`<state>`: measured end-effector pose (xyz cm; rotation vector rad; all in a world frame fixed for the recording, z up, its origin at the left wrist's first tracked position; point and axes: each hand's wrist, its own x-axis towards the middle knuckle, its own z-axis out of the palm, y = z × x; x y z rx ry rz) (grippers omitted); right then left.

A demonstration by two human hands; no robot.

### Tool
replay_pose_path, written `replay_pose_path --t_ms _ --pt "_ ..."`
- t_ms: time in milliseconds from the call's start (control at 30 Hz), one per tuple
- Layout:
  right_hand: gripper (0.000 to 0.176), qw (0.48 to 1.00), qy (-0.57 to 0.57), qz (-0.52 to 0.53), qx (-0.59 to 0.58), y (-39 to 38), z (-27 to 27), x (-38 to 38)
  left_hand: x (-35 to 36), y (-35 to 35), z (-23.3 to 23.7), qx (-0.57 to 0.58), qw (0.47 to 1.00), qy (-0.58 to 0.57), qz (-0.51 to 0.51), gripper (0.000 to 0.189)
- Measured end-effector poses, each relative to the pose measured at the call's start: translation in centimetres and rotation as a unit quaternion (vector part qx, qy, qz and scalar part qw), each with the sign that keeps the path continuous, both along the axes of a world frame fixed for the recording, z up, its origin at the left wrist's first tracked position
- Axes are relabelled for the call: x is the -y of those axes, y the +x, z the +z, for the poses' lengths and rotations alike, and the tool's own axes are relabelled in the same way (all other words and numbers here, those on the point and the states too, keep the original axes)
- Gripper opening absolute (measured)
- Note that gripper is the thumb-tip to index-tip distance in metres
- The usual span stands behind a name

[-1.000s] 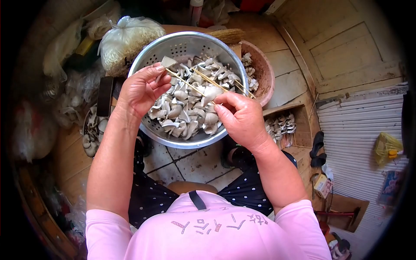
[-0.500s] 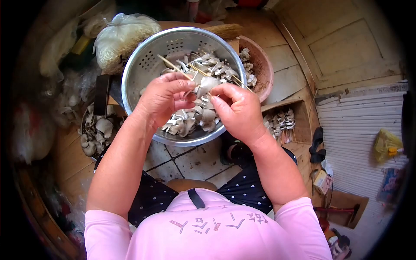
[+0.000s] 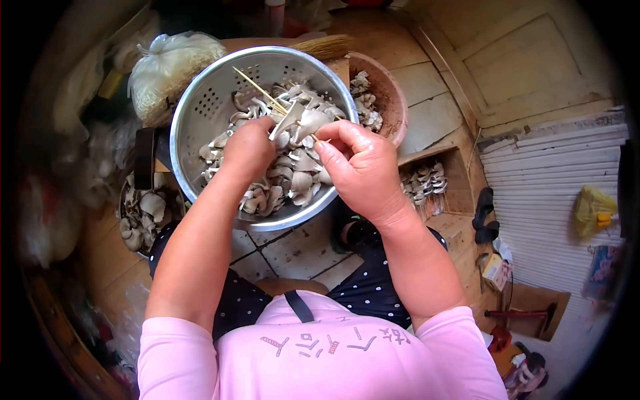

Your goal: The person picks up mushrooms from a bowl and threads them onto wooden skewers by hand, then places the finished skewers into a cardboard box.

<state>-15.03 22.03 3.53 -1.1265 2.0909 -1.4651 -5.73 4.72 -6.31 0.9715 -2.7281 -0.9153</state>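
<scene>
My right hand (image 3: 360, 160) pinches the near end of a bamboo skewer (image 3: 253, 85) between thumb and fingertips. Grey oyster mushroom pieces (image 3: 312, 122) are threaded along it, and its bare far end slants up to the left above the colander. My left hand (image 3: 250, 148) is closed and turned down among the loose mushrooms, close beside the threaded pieces; its fingertips are hidden. Beneath both hands is a metal colander (image 3: 181, 157) holding torn oyster mushrooms (image 3: 300, 180), with filled skewers partly visible at the back.
A pink basin (image 3: 395, 100) with mushroom pieces stands behind the colander's right side. Filled skewers (image 3: 425, 183) lie in a cardboard box (image 3: 457, 163) at right. More mushrooms (image 3: 150, 213) sit at left, below a tied plastic bag (image 3: 170, 73). Slippers (image 3: 485, 213) lie farther right.
My left hand has gone from open fingers near the skewer down into the mushrooms and closed. The right hand keeps its pinch on the skewer. The whole view has shifted slightly.
</scene>
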Motion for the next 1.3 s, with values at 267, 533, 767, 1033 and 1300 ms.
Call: replay_pose_path --t_ms 267,533,767,1033,1300 --pt "0.015 0.999 0.036 0.023 -0.032 -0.1 0.5 -0.7 2.6 1.5 5.4 -0.264 0.744 0.563 0.244 0.013" --pt "0.016 0.997 0.041 0.039 -0.045 0.7 0.0 -0.2 3.0 3.6 6.4 -0.374 0.600 0.687 0.172 0.023" --pt "0.016 0.998 0.047 0.026 -0.044 0.8 -0.1 0.2 2.9 3.7 6.2 -0.367 0.668 0.619 0.188 0.025" --pt "0.015 0.995 0.071 0.045 -0.048 1.2 0.1 0.1 3.6 3.8 5.9 -0.423 0.631 0.588 0.278 0.023" --pt "0.015 0.995 0.066 0.036 -0.063 1.1 0.0 -0.1 3.4 3.6 5.8 -0.438 0.650 0.566 0.255 0.025"
